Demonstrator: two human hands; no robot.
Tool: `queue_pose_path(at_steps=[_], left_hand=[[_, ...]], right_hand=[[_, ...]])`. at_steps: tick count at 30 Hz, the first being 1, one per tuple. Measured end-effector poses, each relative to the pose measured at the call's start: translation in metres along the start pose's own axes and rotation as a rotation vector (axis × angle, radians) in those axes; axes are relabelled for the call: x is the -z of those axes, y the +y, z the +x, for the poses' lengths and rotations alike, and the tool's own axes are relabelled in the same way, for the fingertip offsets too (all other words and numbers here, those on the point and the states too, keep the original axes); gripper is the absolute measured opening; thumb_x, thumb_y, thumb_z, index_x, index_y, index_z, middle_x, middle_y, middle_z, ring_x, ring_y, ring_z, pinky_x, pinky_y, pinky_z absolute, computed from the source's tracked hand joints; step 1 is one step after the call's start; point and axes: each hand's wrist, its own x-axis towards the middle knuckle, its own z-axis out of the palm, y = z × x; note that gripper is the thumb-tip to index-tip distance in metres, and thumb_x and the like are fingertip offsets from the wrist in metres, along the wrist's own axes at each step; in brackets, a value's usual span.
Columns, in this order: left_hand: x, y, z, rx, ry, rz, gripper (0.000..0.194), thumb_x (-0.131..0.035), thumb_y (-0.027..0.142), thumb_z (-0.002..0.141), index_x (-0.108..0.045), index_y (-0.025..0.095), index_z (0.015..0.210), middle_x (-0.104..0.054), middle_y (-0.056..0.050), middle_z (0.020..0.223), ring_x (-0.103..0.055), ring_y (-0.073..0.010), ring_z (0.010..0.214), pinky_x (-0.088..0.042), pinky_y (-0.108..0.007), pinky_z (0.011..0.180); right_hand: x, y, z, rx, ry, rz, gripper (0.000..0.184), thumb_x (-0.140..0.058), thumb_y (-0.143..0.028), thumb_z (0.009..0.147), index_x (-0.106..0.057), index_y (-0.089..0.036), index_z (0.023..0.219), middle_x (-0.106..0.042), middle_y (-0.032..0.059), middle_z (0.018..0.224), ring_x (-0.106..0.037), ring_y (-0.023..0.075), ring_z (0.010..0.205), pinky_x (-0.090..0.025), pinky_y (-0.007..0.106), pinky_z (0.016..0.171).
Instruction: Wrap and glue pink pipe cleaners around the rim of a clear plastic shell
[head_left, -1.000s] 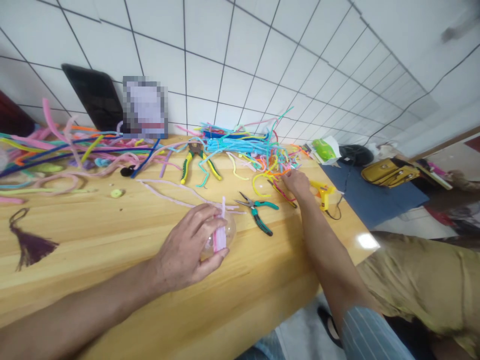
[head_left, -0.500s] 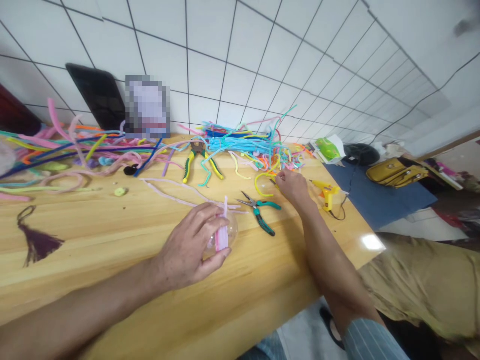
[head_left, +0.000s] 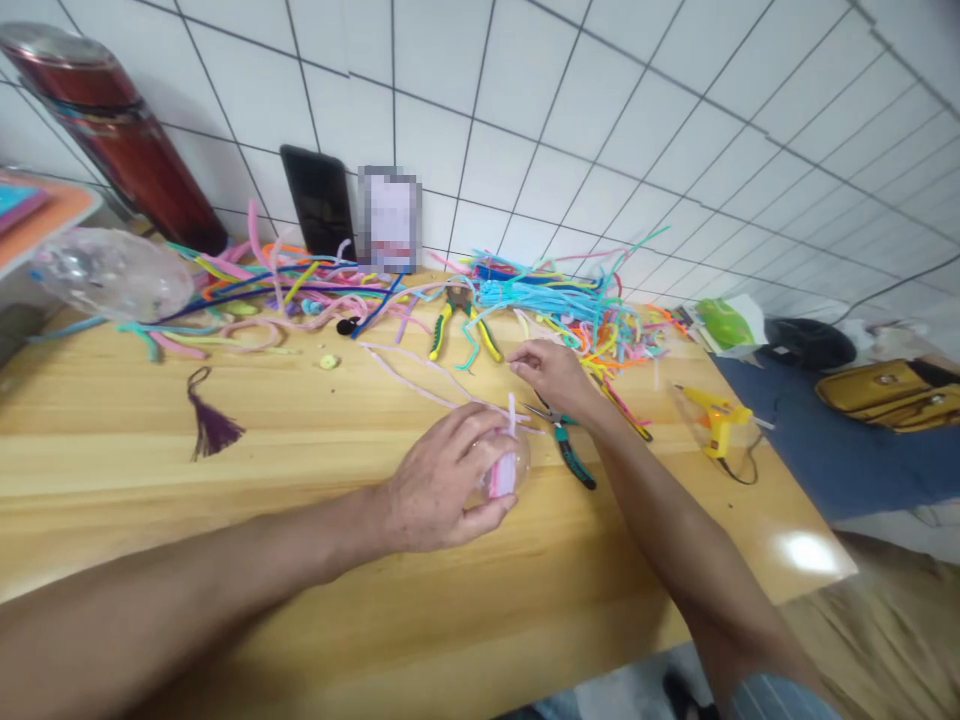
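My left hand [head_left: 442, 480] is wrapped round a clear plastic ball [head_left: 506, 465] with a pink pipe-cleaner bundle [head_left: 501, 470] inside it, resting on the wooden table [head_left: 262, 460]. My right hand [head_left: 551, 370] reaches across the table and pinches the end of a pale pink pipe cleaner [head_left: 420, 380] lying on the wood. Teal-handled pliers [head_left: 566, 445] lie just under my right wrist. A heap of blue, yellow and orange pipe cleaners [head_left: 555, 300] lies behind that hand.
Yellow-handled pliers [head_left: 457, 325] and a mass of coloured pipe cleaners [head_left: 255, 290] lie by the tiled wall. A yellow glue gun [head_left: 716, 415] sits near the right table edge. A purple tassel [head_left: 210, 425], a clear ball [head_left: 112, 275], a red flask [head_left: 120, 135] and a black phone [head_left: 319, 200] are at left.
My right hand drew back from the orange and yellow pipe cleaners at the right and moved left to the pale pink one. The view swung left. My left hand kept its hold.
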Motion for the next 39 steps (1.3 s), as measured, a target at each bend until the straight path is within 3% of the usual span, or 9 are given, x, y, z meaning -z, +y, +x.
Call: queue_pose_path(at_steps=[4, 11, 15, 19, 23, 28, 31, 35, 39], left_hand=[[-0.002, 0.001, -0.001, -0.002, 0.019, -0.002, 0.044, -0.068, 0.031, 0.094, -0.054, 0.016, 0.133, -0.064, -0.019, 0.134, -0.062, -0.0365, 0.132, -0.06, -0.056, 0.111], [-0.003, -0.001, 0.0, -0.011, 0.043, -0.021, 0.041, -0.066, 0.033, 0.095, -0.057, 0.016, 0.131, -0.066, -0.017, 0.131, -0.063, -0.0349, 0.127, -0.061, -0.054, 0.11], [-0.004, 0.0, 0.0, -0.031, 0.04, -0.012, 0.038, -0.064, 0.034, 0.096, -0.058, 0.015, 0.129, -0.068, -0.018, 0.13, -0.063, -0.035, 0.127, -0.06, -0.054, 0.109], [-0.005, 0.001, -0.002, -0.047, 0.005, 0.003, 0.036, -0.065, 0.033, 0.097, -0.06, 0.015, 0.128, -0.068, -0.017, 0.134, -0.061, -0.0347, 0.129, -0.058, -0.052, 0.111], [-0.007, 0.002, -0.003, -0.025, -0.025, 0.0, 0.039, -0.066, 0.036, 0.097, -0.062, 0.016, 0.13, -0.068, -0.017, 0.138, -0.061, -0.0353, 0.132, -0.056, -0.053, 0.113], [-0.01, 0.001, -0.003, -0.03, -0.017, 0.016, 0.041, -0.066, 0.037, 0.096, -0.064, 0.015, 0.13, -0.068, -0.016, 0.138, -0.061, -0.0359, 0.13, -0.056, -0.051, 0.11], [-0.011, 0.001, -0.003, -0.025, -0.022, 0.015, 0.044, -0.067, 0.039, 0.096, -0.064, 0.014, 0.132, -0.067, -0.017, 0.141, -0.06, -0.0367, 0.132, -0.056, -0.05, 0.11], [-0.011, 0.0, -0.002, -0.024, -0.053, 0.017, 0.043, -0.063, 0.041, 0.099, -0.064, 0.013, 0.132, -0.067, -0.019, 0.141, -0.06, -0.0362, 0.131, -0.057, -0.052, 0.107], [-0.011, -0.001, -0.001, -0.01, -0.108, 0.022, 0.045, -0.064, 0.043, 0.099, -0.064, 0.012, 0.132, -0.067, -0.021, 0.14, -0.06, -0.0369, 0.131, -0.058, -0.052, 0.105]], right_hand=[[-0.01, -0.006, 0.022, 0.09, -0.068, 0.046, 0.016, -0.07, -0.013, 0.089, -0.083, -0.021, 0.096, -0.082, 0.0037, 0.094, -0.07, 0.0175, 0.083, -0.05, 0.029, 0.08], [-0.006, -0.036, 0.073, 0.182, -0.164, 0.036, 0.016, -0.07, -0.018, 0.092, -0.084, -0.02, 0.1, -0.083, 0.0033, 0.096, -0.07, 0.0174, 0.083, -0.049, 0.029, 0.078], [-0.015, -0.07, 0.103, 0.208, -0.253, -0.151, 0.018, -0.068, -0.018, 0.096, -0.085, -0.019, 0.103, -0.085, 0.005, 0.101, -0.074, 0.0194, 0.09, -0.051, 0.029, 0.083], [-0.036, -0.096, 0.123, 0.229, -0.329, -0.41, 0.023, -0.065, -0.023, 0.101, -0.083, -0.02, 0.116, -0.084, 0.0093, 0.118, -0.075, 0.0247, 0.112, -0.052, 0.032, 0.096], [-0.056, -0.104, 0.135, 0.203, -0.34, -0.496, 0.03, -0.065, -0.027, 0.101, -0.08, -0.014, 0.123, -0.079, 0.0207, 0.132, -0.073, 0.0344, 0.123, -0.053, 0.041, 0.103], [-0.065, -0.104, 0.14, 0.156, -0.373, -0.545, 0.024, -0.063, -0.021, 0.099, -0.082, -0.013, 0.111, -0.081, 0.0221, 0.121, -0.076, 0.0337, 0.113, -0.055, 0.04, 0.099], [-0.055, -0.106, 0.139, 0.16, -0.396, -0.524, 0.02, -0.062, -0.016, 0.097, -0.082, -0.014, 0.102, -0.083, 0.0179, 0.11, -0.077, 0.0301, 0.106, -0.054, 0.035, 0.092], [-0.024, -0.107, 0.133, 0.175, -0.362, -0.384, 0.026, -0.062, -0.016, 0.096, -0.078, -0.018, 0.116, -0.081, 0.0067, 0.098, -0.074, 0.0214, 0.092, -0.05, 0.029, 0.079], [0.018, -0.099, 0.103, 0.023, -0.303, 0.263, 0.044, -0.067, -0.017, 0.087, -0.073, -0.022, 0.131, -0.063, -0.0051, 0.071, -0.057, 0.0142, 0.064, -0.041, 0.026, 0.062]])
